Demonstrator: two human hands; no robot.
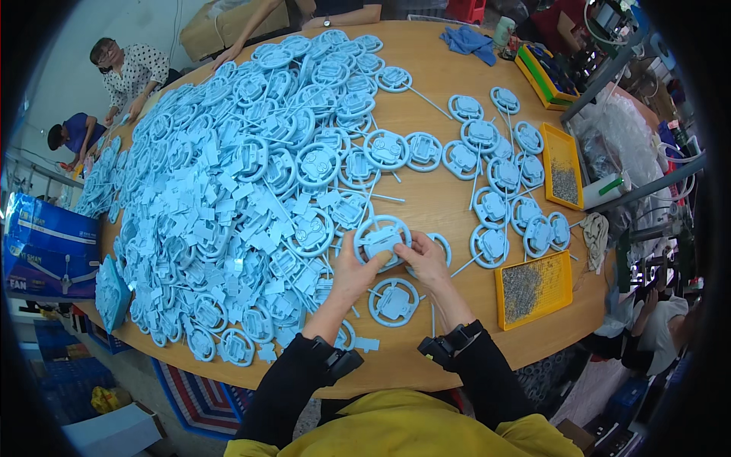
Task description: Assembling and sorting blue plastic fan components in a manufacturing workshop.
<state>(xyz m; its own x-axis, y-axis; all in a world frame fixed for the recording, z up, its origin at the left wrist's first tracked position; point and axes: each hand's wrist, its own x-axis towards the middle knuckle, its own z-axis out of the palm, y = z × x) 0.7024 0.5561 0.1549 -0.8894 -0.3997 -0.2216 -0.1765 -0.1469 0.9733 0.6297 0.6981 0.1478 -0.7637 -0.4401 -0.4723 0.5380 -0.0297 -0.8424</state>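
Between my two hands is a light-blue, steering-wheel-shaped plastic part, tilted up off the table. My left hand grips its left rim, the thumb lying against the middle plate. On the lower right, my right hand presses its thumb and fingers on the same part. Another wheel-shaped part lies flat just below the hands, and one more is partly hidden behind my right hand. To the left, a large heap of the same blue parts is strewn with small flat blue pieces.
Several wheel parts with long stems lie in loose rows at right. Yellow trays of small metal pieces stand along the right edge, one near, one farther. A blue cloth lies far right. Other people sit around the table.
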